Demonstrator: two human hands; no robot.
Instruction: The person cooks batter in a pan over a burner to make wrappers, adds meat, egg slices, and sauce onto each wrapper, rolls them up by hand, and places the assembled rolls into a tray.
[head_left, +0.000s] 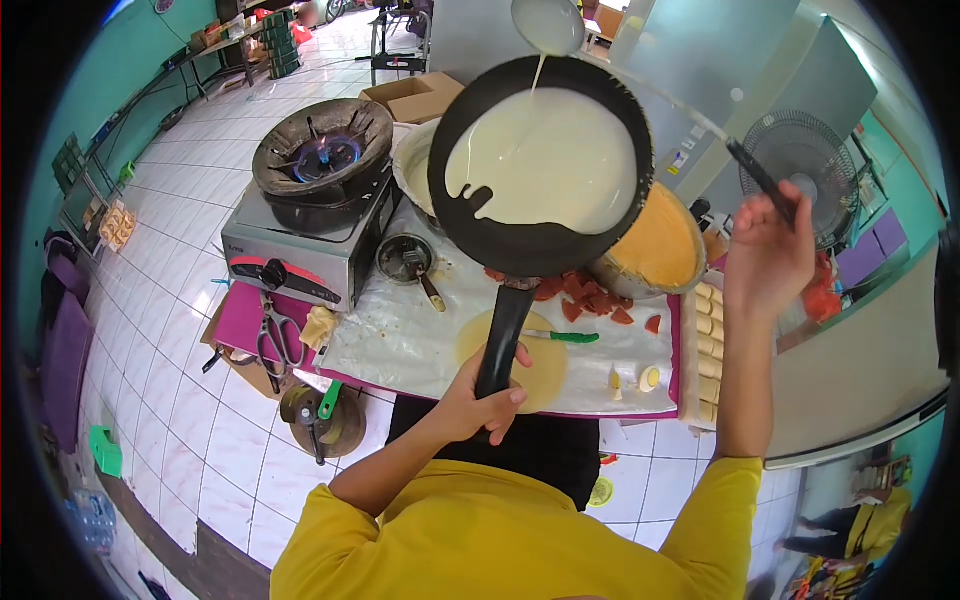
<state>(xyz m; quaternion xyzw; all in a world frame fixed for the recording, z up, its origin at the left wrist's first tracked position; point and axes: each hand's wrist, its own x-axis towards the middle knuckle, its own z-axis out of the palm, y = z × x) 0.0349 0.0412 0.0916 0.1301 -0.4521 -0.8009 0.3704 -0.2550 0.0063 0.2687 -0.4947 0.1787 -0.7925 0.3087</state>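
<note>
Left hand (480, 400) wraps the handle (508, 330) of a frying pan (545, 250) held above the table (400, 340); the right hand (775, 250) pinches a ladle (548, 28), clipped by the top edge, trickling batter (590, 150). Beyond, the pan partly hides a bowl (642, 286) of orange mixture.

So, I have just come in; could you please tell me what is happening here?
A person's left hand holds a black frying pan by its handle, above the table. The right hand holds a ladle, from which a thin stream of pale liquid runs into the pan, where it covers most of the base. A blue flame burns on the stove. A thin, pale round sheet lies on the table below.
</note>
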